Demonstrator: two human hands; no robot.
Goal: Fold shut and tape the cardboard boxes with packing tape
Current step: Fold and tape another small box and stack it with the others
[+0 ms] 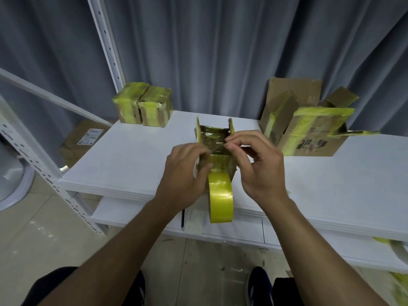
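Observation:
A small cardboard box (215, 138) stands on the white shelf (132, 160) in front of me, its two side flaps upright and old tape across its top. My left hand (186, 173) grips the box's near left corner. My right hand (258, 164) pinches something thin at the box's top with thumb and forefinger; it looks like the tape's end. A roll of yellow packing tape (220, 197) hangs against the box's front face, over the shelf's edge, between my two hands.
Two small boxes wrapped in yellow tape (143, 107) sit at the shelf's back left. A larger box with open flaps and yellow tape (309, 131) sits at the back right. Behind hangs a grey curtain. A lower shelf (231, 230) and a white upright post (108, 45) stand close.

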